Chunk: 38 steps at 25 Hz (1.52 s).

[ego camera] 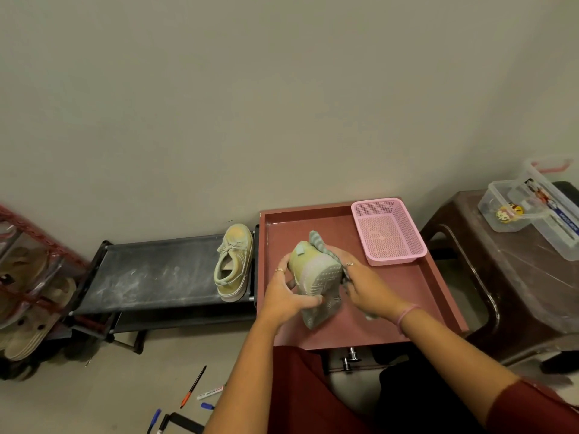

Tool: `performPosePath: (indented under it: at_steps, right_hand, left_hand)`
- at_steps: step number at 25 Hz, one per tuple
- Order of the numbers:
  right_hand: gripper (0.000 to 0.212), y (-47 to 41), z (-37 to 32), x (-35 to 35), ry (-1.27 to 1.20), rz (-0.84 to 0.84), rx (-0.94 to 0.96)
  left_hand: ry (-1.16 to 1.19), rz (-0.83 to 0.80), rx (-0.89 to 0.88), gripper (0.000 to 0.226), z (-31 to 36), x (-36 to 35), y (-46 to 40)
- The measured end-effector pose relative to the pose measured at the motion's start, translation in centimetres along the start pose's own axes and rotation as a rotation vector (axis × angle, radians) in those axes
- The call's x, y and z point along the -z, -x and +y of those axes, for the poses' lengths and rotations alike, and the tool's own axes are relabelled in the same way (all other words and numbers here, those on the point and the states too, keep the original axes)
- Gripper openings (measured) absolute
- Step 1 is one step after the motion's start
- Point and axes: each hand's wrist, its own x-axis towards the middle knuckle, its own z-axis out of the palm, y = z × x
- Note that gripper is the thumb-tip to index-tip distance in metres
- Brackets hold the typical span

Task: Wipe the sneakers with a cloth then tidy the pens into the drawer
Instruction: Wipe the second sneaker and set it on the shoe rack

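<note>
Wiping a pale green sneaker (316, 283), sole up.
Left grip (286, 297) clasping sneaker; right grip (360, 281) pinching grey-green cloth (322, 245) against it.

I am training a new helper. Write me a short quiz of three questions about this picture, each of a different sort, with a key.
1. True or false: the second sneaker lies on the black rack.
2. Which hand holds the cloth? A. left B. right
3. Fill in: the pens lie on the ____.

Key:
1. True.
2. B. The right hand presses it to the held sneaker; the left hand grips the sole.
3. Floor.
</note>
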Motion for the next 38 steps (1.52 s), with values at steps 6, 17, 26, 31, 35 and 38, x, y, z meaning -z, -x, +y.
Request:
performPosePath:
  at_steps: [6,17,26,31,35,38]
  right_hand:
    - [0.074,0.3,-2.4,-1.4,0.053,0.159,-0.019]
    - [0.043,-1.3,0.0,0.1,0.763,0.131,0.447]
    - [0.077,0.7,1.7,-2.7,-0.247,0.046,-0.186]
    - [0.064,-1.4,-2.9,0.7,-0.043,0.097,-0.031]
    - [0.043,-0.7,-4.3,-1.4,0.862,-0.018,0.49]
    - [0.048,-0.9,-2.1,-0.3,0.928,-0.028,0.537]
  left_hand:
    - [-0.012,0.017,0.01,0.094,0.0,0.3,-0.1]
    - [-0.029,0.026,-0.015,0.064,1.9,-1.6,0.0]
    - [0.01,0.033,-0.044,0.087,1.4,-0.6,1.1]
    - [-0.027,0.035,-0.03,0.086,1.1,-0.5,0.6]
    - [-0.091,0.077,-0.033,0.045,1.2,-1.3,0.5]
    - [-0.073,0.058,-0.024,0.048,1.0,-1.5,0.3]
